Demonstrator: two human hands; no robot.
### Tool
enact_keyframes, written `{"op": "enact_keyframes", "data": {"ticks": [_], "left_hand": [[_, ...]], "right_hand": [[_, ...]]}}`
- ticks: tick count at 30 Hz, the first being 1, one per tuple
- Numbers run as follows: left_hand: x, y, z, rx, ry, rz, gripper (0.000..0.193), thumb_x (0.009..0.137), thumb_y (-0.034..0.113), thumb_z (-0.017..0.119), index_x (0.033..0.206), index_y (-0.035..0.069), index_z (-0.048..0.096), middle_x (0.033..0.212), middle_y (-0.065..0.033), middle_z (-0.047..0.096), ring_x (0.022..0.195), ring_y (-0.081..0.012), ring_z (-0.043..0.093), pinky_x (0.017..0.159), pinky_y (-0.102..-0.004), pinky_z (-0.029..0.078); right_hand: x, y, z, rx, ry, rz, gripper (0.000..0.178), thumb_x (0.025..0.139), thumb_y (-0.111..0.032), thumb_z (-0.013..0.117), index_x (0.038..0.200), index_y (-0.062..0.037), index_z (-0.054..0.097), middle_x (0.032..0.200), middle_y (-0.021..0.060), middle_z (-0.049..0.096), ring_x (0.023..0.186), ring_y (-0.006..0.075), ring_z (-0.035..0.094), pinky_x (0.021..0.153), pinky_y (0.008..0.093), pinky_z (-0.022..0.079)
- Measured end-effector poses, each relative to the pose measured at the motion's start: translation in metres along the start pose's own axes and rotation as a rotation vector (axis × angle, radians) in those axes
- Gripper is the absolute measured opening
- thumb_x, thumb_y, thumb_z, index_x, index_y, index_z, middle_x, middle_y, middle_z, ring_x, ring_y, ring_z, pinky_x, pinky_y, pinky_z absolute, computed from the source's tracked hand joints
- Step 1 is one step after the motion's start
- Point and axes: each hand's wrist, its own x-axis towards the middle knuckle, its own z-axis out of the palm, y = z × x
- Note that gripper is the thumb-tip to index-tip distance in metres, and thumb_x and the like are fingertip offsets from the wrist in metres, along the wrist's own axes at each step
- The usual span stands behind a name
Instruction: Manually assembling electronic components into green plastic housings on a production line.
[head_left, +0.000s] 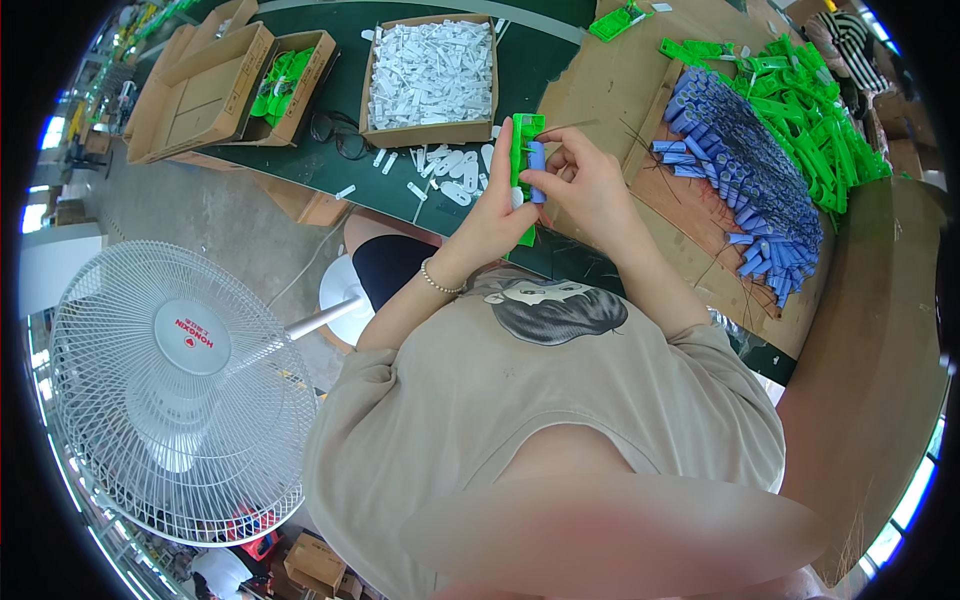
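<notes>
My left hand (490,218) is closed around a long green plastic housing (527,128), held upright in front of my chest over the table's near edge. Against the housing's right side lies a blue cylindrical battery (538,160). The thumb and fingers of my right hand (592,188) pinch it there. Whether the battery is fully seated inside the housing cannot be made out. To the right, a large pile of blue batteries (745,150) with thin wires lies on cardboard, with a heap of green housings (800,110) behind it.
A cardboard box (430,134) full of small white plastic parts stands on the green table, loose white pieces (460,178) before it. Open cartons (205,95) sit at the far left, near a black cable (340,135). A white fan (185,390) stands left of me.
</notes>
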Motion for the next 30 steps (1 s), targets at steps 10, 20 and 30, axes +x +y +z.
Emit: {"op": "enact_keyframes", "data": {"ticks": [10,20,30], "left_hand": [[-0.004,0.004,-0.008,0.079,0.059,0.025,0.09,0.077,-0.009,0.045,0.147,0.008,-0.009,0.144,-0.0171,0.024,0.124,-0.0218,0.037,0.097,-0.0301,0.037],[-0.009,-0.006,-0.022,0.095,0.061,0.039,0.092,0.077,-0.007,0.048,0.147,0.008,-0.009,0.144,-0.0166,0.024,0.117,-0.0208,0.043,0.09,-0.0287,0.043],[-0.035,-0.001,-0.049,-0.383,-0.108,0.011,0.089,0.081,0.003,0.053,0.147,0.012,-0.006,0.127,-0.0143,0.042,0.103,-0.0237,0.055,0.085,-0.0339,0.048]], "right_hand": [[0.008,0.002,0.015,0.328,0.114,0.061,0.031,0.077,-0.004,0.069,0.105,0.0005,0.055,0.073,0.0103,0.067,0.064,0.0137,0.065,0.059,0.0239,0.051],[0.011,0.005,0.022,0.041,-0.033,-0.097,0.034,0.076,-0.004,0.069,0.108,-0.0026,0.056,0.084,0.0102,0.063,0.069,0.0113,0.061,0.062,0.0244,0.049],[0.028,-0.002,0.05,1.144,-0.36,0.371,0.034,0.085,-0.007,0.065,0.116,0.0006,0.053,0.105,0.0076,0.061,0.084,0.0133,0.06,0.07,0.0274,0.049]]}}
